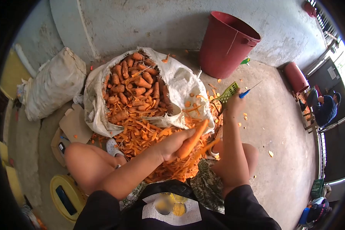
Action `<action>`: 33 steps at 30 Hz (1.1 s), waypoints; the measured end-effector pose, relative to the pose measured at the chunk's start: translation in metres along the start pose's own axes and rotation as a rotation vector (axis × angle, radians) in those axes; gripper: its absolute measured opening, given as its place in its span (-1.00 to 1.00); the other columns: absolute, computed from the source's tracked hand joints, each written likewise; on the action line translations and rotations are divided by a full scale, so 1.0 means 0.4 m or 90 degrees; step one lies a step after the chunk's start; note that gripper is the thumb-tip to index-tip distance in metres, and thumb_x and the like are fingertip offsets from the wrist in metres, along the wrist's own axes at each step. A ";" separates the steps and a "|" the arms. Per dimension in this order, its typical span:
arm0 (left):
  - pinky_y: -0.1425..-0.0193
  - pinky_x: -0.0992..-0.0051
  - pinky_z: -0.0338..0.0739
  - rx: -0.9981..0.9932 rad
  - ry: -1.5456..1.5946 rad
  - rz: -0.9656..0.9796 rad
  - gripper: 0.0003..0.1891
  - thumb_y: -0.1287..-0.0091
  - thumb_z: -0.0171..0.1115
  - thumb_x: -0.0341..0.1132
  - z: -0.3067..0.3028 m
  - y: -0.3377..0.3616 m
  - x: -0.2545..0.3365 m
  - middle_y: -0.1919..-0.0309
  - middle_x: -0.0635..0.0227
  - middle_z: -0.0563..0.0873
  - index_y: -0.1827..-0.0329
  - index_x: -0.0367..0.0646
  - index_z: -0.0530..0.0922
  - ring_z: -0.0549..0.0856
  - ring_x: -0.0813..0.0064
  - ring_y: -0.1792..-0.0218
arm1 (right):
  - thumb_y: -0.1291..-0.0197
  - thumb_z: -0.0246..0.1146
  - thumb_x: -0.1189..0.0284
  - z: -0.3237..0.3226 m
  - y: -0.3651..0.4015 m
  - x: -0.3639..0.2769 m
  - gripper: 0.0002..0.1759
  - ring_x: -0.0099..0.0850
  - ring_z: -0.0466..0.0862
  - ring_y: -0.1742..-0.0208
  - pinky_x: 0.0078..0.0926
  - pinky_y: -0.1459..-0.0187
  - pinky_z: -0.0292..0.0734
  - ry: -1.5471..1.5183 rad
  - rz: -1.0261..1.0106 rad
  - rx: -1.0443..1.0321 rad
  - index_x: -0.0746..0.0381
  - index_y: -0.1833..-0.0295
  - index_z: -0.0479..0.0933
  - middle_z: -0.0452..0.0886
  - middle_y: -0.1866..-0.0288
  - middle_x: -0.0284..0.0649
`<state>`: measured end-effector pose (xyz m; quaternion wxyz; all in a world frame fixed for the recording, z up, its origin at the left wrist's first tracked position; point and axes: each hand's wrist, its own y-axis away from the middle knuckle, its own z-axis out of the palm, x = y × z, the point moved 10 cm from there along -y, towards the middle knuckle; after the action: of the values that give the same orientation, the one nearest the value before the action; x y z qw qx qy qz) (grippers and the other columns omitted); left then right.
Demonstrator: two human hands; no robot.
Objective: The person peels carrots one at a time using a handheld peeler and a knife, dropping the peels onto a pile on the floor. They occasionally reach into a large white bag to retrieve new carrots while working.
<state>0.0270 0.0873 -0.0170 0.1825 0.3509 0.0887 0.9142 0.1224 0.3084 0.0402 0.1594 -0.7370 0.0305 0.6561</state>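
My left hand (pixel 172 145) is wrapped round a peeled, bright orange carrot (pixel 194 140), held tilted over a heap of carrot peelings (pixel 142 135) between my legs. My right hand (pixel 234 104) is raised farther out, closed on a blue-handled knife (pixel 244 94) whose thin blade points up and right. Right beside those fingers shows a green perforated plastic thing (pixel 230 92), partly hidden by the hand. In front stands an open white sack (pixel 97 96) with its edge rolled down, full of unpeeled carrots (pixel 140 82).
A tall red bin (pixel 224 50) stands by the wall. To the left are a closed white sack (pixel 57 84), a cardboard box (pixel 78 122) and a yellow lid (pixel 63 209) bearing a phone (pixel 65 199). Another person (pixel 324 109) sits far right near a tipped red bin (pixel 296 76).
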 end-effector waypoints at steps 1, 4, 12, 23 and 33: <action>0.40 0.53 0.46 -0.044 0.054 0.022 -0.67 -0.36 -0.11 -0.04 0.007 0.000 0.014 0.37 0.34 0.43 0.15 -0.16 0.34 0.46 0.53 0.36 | -0.27 0.01 0.30 0.008 0.028 -0.040 -0.66 -0.58 0.32 0.65 -0.52 0.58 0.22 -0.039 -0.012 -0.038 0.29 0.49 0.41 0.37 0.68 -0.36; 0.46 0.56 0.41 0.053 0.166 0.041 -0.68 -0.36 -0.12 -0.04 -0.024 0.006 0.046 0.47 0.39 0.39 0.21 -0.16 0.33 0.41 0.55 0.45 | -0.28 -0.01 0.33 0.078 0.161 -0.126 -0.68 -0.70 0.20 0.65 -0.67 0.61 0.07 -0.094 -0.056 -0.216 0.20 0.53 0.36 0.27 0.68 -0.48; 0.31 0.46 0.57 0.171 0.169 0.105 -0.70 -0.38 -0.28 -0.21 -0.104 -0.023 0.035 0.32 0.27 0.59 0.08 -0.17 0.39 0.61 0.42 0.40 | -0.25 0.05 0.31 0.126 0.364 -0.157 -0.67 -0.34 0.31 0.68 -0.35 0.56 0.23 0.081 -0.173 -0.338 0.33 0.48 0.31 0.34 0.71 -0.12; 0.47 0.56 0.39 0.027 0.132 0.027 -0.70 -0.39 -0.19 -0.08 -0.019 -0.001 0.011 0.46 0.39 0.43 0.16 -0.13 0.34 0.44 0.59 0.45 | -0.27 0.00 0.28 0.008 -0.002 -0.016 -0.65 -0.64 0.35 0.64 -0.57 0.59 0.25 -0.041 -0.031 -0.053 0.29 0.47 0.43 0.35 0.67 -0.42; 0.38 0.43 0.56 0.146 0.186 0.074 -0.73 -0.37 -0.19 -0.17 -0.123 -0.030 0.006 0.36 0.27 0.59 0.20 -0.15 0.42 0.61 0.46 0.37 | -0.26 0.02 0.29 0.127 0.383 -0.156 -0.68 -0.36 0.37 0.64 -0.42 0.52 0.30 0.086 -0.165 -0.378 0.31 0.44 0.37 0.38 0.68 -0.14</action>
<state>-0.0045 0.0976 -0.0554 0.0729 0.2373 0.1976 0.9483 0.0263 0.1672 0.0668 0.0171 -0.7908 -0.2459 0.5602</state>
